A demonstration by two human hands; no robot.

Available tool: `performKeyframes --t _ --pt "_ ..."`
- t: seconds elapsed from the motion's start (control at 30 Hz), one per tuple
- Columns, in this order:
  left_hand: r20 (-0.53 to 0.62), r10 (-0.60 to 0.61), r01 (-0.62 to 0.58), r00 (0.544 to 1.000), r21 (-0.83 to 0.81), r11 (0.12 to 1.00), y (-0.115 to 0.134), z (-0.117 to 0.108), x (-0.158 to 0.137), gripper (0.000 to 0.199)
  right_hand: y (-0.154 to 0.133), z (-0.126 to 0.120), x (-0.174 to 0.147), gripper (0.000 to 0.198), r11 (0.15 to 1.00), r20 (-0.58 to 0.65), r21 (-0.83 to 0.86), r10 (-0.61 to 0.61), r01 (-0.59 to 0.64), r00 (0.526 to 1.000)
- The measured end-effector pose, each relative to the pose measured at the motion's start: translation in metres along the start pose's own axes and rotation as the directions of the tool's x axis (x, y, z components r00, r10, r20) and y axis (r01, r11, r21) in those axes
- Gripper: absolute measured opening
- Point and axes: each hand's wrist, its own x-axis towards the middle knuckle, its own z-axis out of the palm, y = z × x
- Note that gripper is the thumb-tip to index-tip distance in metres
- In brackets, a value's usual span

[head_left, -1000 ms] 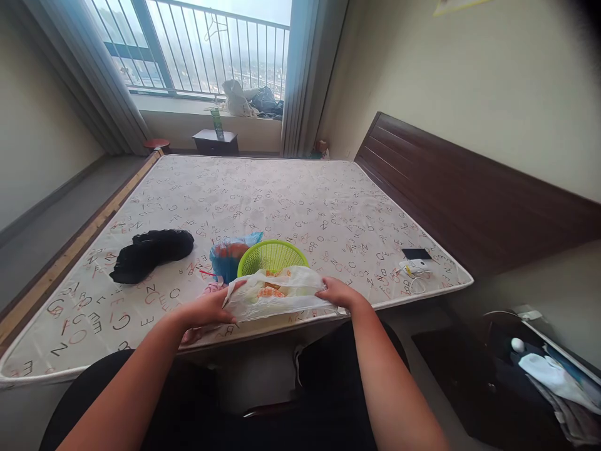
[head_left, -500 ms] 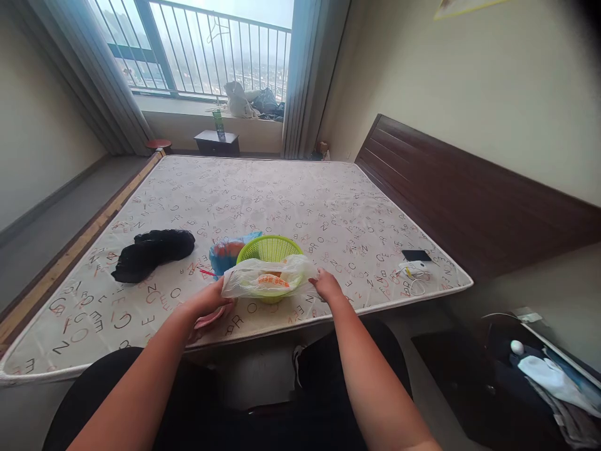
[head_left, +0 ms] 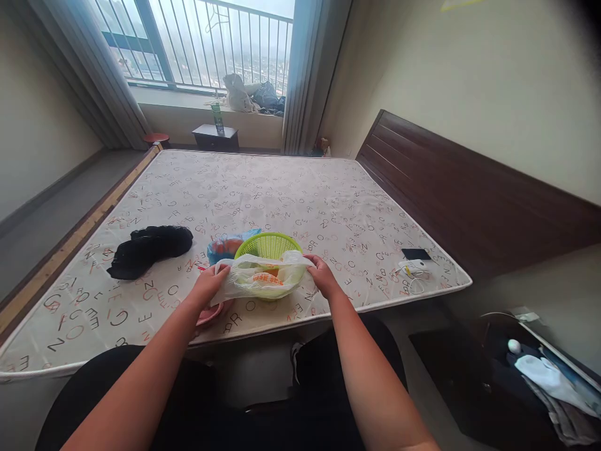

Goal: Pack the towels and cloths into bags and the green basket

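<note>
A thin white plastic bag [head_left: 256, 285] with orange print is stretched between my two hands, in front of a green plastic basket [head_left: 265, 244]. My left hand [head_left: 210, 285] is closed on the bag's left end. Its right end is pinched in my right hand [head_left: 322, 275]. Through the bag an orange-coloured patch shows; whether it lies in the bag or the basket, I cannot tell. Behind my left hand sits a blue plastic bag [head_left: 225, 249] with something reddish inside. Below that hand, a pink dish-like thing [head_left: 210, 314] is partly hidden by my forearm.
A black plastic bag [head_left: 150, 250] lies to the left on the letter-printed mattress [head_left: 253, 194]. Toward the right edge are a dark phone [head_left: 416, 254] and a white device with a cable [head_left: 413, 269]. The brown headboard [head_left: 451, 181] borders the right side.
My left hand has risen slightly and turned at the bag's left end. My right hand has moved up a little, and the bag is spread flatter. The view has shifted slightly.
</note>
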Motion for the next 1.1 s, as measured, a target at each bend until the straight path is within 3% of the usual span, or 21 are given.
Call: performKeyframes --t 0.07,0.2,0.3,0.37,0.43,0.5,0.57,0.67,0.77,0.87,1.0,1.1 --pt "-0.116 -0.047 0.055 0.992 0.071 0.996 -0.006 0.007 0.004 0.039 0.001 0.001 0.002 0.041 0.997 -0.015 0.068 0.036 -0.035 0.999" --pt "-0.236 -0.031 0.069 0.971 0.153 0.986 -0.011 0.012 0.008 0.035 0.003 -0.003 0.002 0.045 0.996 -0.074 0.075 0.044 -0.038 0.996" --pt "-0.271 -0.095 0.135 0.958 0.131 0.982 -0.013 0.015 0.009 0.040 0.003 -0.006 0.000 0.047 0.997 -0.116 -0.075 -0.024 0.016 0.993" --pt "-0.289 -0.123 0.154 0.949 0.086 0.984 -0.014 0.018 0.010 0.051 0.003 -0.005 -0.002 0.046 0.962 -0.158 -0.247 -0.161 0.119 0.974" --pt "-0.343 -0.017 0.055 0.939 0.102 0.993 -0.015 0.021 0.009 0.060 0.001 -0.003 -0.005 0.047 0.878 -0.180 -0.434 -0.304 0.202 0.936" --pt "-0.370 0.205 -0.132 0.906 0.213 0.968 -0.012 0.023 0.006 0.056 -0.002 0.000 -0.007 0.049 0.791 -0.200 -0.578 -0.375 0.200 0.905" --pt "-0.304 0.380 -0.279 0.873 0.328 0.903 -0.005 0.022 0.001 0.048 -0.006 0.004 -0.010 0.050 0.731 -0.217 -0.661 -0.403 0.170 0.889" --pt "-0.168 0.448 -0.356 0.878 0.396 0.847 0.008 0.017 -0.008 0.046 -0.011 0.009 -0.015 0.051 0.672 -0.136 -0.703 -0.447 0.231 0.884" --pt "-0.122 0.487 -0.391 0.865 0.444 0.806 0.014 0.013 -0.016 0.053 -0.012 0.012 -0.016 0.047 0.636 -0.045 -0.709 -0.470 0.303 0.882" --pt "-0.096 0.523 -0.436 0.847 0.439 0.786 0.010 0.017 -0.018 0.048 -0.007 0.014 -0.012 0.034 0.669 -0.042 -0.686 -0.427 0.285 0.903" --pt "-0.059 0.460 -0.420 0.886 0.319 0.850 -0.002 0.031 -0.008 0.037 0.004 0.016 -0.002 0.024 0.816 -0.107 -0.543 -0.302 0.199 0.947" --pt "-0.088 0.410 -0.377 0.908 0.253 0.891 -0.007 0.039 0.001 0.032 0.011 0.018 0.003 0.021 0.881 -0.149 -0.442 -0.256 0.167 0.955"
